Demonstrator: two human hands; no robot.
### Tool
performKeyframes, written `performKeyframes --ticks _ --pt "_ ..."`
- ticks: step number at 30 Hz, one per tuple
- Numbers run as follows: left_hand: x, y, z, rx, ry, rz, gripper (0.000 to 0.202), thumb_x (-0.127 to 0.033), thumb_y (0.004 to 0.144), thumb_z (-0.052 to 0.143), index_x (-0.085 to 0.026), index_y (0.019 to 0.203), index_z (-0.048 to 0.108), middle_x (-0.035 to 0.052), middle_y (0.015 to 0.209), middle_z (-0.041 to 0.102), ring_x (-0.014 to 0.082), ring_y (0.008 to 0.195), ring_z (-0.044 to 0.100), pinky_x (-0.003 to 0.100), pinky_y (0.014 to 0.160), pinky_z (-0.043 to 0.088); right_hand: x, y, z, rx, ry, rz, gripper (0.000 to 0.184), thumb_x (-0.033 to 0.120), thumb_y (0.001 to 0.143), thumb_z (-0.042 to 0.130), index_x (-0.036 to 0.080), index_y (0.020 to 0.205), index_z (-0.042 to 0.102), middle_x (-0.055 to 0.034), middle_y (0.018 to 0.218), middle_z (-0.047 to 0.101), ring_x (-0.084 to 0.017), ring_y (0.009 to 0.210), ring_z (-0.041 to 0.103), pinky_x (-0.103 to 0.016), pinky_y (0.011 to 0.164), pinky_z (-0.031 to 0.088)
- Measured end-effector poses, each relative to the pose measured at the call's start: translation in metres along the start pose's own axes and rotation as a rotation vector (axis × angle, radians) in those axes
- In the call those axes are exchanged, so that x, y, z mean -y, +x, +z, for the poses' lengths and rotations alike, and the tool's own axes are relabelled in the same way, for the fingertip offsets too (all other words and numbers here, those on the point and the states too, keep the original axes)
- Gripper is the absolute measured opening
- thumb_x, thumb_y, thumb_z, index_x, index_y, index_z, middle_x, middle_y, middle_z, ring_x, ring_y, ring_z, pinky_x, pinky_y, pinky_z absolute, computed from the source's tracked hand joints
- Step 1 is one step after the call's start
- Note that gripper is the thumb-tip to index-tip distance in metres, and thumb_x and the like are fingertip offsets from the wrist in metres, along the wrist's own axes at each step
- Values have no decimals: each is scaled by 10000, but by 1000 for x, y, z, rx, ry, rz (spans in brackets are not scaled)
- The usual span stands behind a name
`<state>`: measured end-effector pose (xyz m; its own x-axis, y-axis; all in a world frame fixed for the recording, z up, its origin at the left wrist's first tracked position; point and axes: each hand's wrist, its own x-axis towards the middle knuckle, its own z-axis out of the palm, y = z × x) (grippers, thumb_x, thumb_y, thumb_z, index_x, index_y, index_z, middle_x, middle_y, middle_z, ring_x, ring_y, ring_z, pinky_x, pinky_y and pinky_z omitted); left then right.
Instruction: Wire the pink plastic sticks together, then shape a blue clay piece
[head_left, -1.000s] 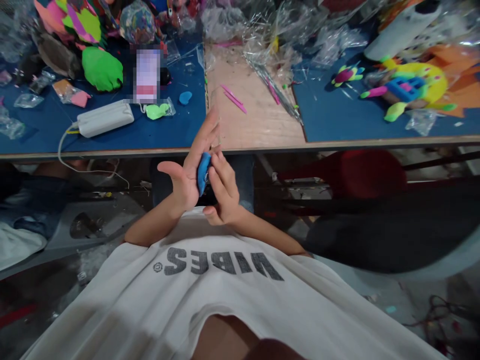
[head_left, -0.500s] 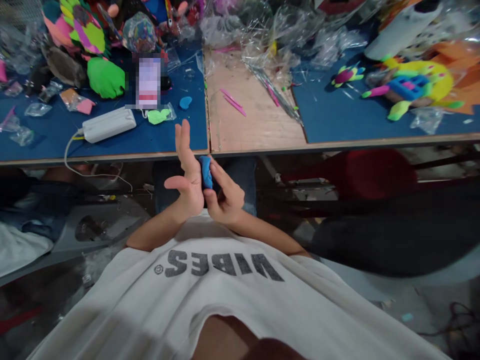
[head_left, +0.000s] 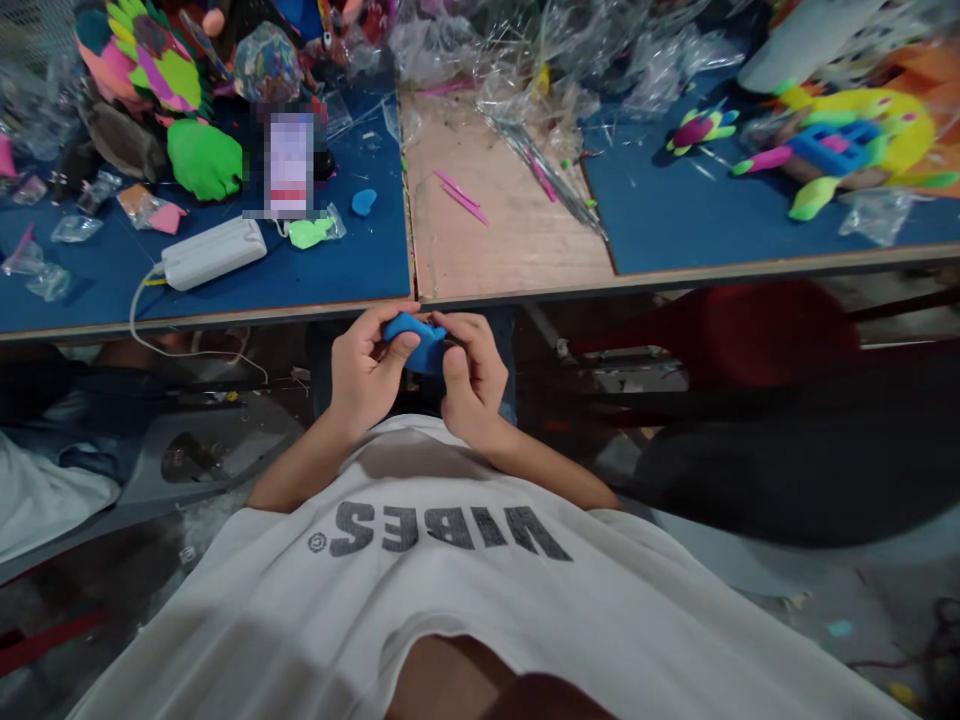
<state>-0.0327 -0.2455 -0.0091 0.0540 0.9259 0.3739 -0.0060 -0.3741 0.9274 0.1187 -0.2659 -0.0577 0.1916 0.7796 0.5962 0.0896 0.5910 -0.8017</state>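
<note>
A soft lump of blue modelling clay (head_left: pixel 421 350) is between my two hands, just below the table's front edge and above my lap. My left hand (head_left: pixel 367 368) pinches its left side, thumb on the near face and fingers behind. On the other side, my right hand (head_left: pixel 474 372) has its curled fingers and thumb at the clay's right edge. The clay looks flattened and bent, with an uneven top rim. A smaller blue clay piece (head_left: pixel 364 202) lies on the blue table mat.
A phone (head_left: pixel 289 165), a white power bank (head_left: pixel 214 254) with a cable, and a green clay lump (head_left: pixel 204 160) lie on the left. Pink sticks (head_left: pixel 460 197) and metal rods (head_left: pixel 551 180) rest mid-table. A colourful clay figure (head_left: pixel 847 150) lies right, beside a red stool (head_left: pixel 772 335) below.
My left hand has gone from a flat, spread palm against the clay to pinching it. The clay has turned and shows a broader face. The view has shifted slightly.
</note>
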Motion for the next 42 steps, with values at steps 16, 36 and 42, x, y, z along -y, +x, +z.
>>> performKeyframes --ticks 16,36,42 --pt "-5 -13 -23 141 56 76 345 -450 935 969 -339 1259 927 69 1250 916 307 1171 895 418 1066 737 -11 10 -17 101 -49 19 407 522 1049 843 262 1356 781 -117 1248 857 -253 991 861 -381 822 731" --pt "21 -20 -22 43 -68 -1 740 -844 905 830 -228 1314 869 147 1285 896 349 1212 874 442 1019 734 -5 9 -21 166 -100 195 221 465 1095 766 248 1103 808 -22 864 845 -203 706 790 -325 648 637" --pt "23 -22 -27 72 28 -113 758 -662 983 868 -234 1583 692 159 1549 788 305 1256 853 344 999 711 -6 2 -11 260 307 562 441 698 1064 761 268 1163 741 -1 813 800 -204 666 761 -373 679 712"
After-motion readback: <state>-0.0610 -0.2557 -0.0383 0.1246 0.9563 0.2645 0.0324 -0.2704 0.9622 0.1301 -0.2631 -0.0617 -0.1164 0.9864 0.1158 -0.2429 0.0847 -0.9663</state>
